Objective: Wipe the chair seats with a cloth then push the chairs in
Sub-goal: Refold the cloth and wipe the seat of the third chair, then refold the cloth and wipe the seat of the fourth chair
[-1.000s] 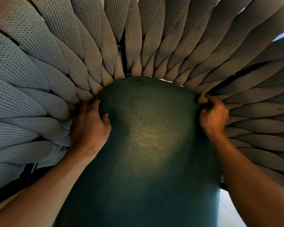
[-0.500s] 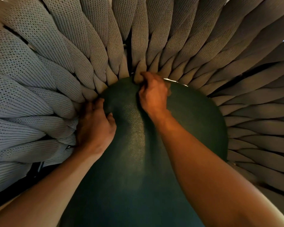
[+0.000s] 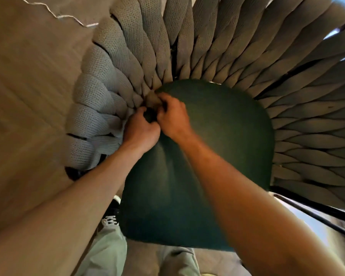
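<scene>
**Both hands tucking the seat cushion at its back-left edge**

I have my left hand [image 3: 140,132] curled tight at the rim of the green seat cushion [image 3: 217,140], fingers bunched on the cushion's edge where it meets the woven straps. My right hand [image 3: 172,116] sits just beside it, touching it, with fingers bent and pinching at the same spot; a small fold of the tan strap material seems caught between the fingertips, though motion blur keeps me from being sure what each finger holds.

Outward from there, the cushion lies on the chair seat, its rounded back edge against the fan of knitted straps [image 3: 247,46] that forms the chair's backrest and sides. To the left is wooden floor [image 3: 28,96]. Below the cushion's front edge I see my own pale trousers [image 3: 106,253] and a shoe [image 3: 113,212].

I see no cloth anywhere in view, so I judge this is not wiping proper but seating the cushion into its place in the chair. The next move, as I read it, calls for letting go once the edge sits flush, then either taking up the cloth or gripping the chair frame to push it in.
</scene>
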Motion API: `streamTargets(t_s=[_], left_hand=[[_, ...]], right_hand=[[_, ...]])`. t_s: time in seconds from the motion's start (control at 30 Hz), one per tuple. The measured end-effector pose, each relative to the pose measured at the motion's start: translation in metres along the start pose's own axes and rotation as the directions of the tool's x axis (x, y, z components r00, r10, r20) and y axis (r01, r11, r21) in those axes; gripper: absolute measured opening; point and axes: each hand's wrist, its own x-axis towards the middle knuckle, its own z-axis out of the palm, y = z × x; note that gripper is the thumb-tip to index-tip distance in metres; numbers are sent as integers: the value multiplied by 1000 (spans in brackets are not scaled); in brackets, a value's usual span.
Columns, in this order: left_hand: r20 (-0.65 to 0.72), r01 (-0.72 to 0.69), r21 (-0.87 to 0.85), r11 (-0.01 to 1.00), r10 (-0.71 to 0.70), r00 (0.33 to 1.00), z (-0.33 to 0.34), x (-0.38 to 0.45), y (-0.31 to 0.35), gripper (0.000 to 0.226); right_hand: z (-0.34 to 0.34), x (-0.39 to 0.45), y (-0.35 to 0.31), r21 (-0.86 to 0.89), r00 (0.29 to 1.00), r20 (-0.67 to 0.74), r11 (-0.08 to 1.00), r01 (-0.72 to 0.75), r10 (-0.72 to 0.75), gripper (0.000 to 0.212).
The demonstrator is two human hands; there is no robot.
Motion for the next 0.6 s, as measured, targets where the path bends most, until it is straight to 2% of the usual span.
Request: streamTargets(t_s=[0.1, 0.2, 0.3, 0.4, 0.43, 0.5, 0.6], left_hand=[[27, -41, -15, 999, 42, 999, -22, -35, 4, 51], [158, -113, -62, 992, 121, 980, -49, -82, 2, 52], [299, -222, -111, 969, 246, 922, -81, -129, -5, 47], [399, -335, -118, 935, 354, 846, -111, -171, -5, 44], [428, -356, -128, 926, 375, 822, -120, -186, -4, 45], [467, -392, -135, 910, 407, 785, -136, -215, -7, 50], [463, -425, -115, 898, 427, 777, -157, -255, -12, 54]], right_hand=[[-17, -50, -24, 229, 980, -45, 957, -178, 193, 22], [-30, -106, -49, 476, 928, 24, 812, -337, 371, 19], [-37, -167, -75, 658, 885, 53, 651, -379, 462, 31], [-43, -223, -106, 790, 861, 33, 514, -333, 507, 52], [-45, -239, -117, 812, 862, 14, 497, -306, 507, 52], [-50, -269, -140, 798, 864, -34, 534, -279, 503, 39], [-55, -308, -170, 774, 842, -89, 569, -277, 531, 19]])
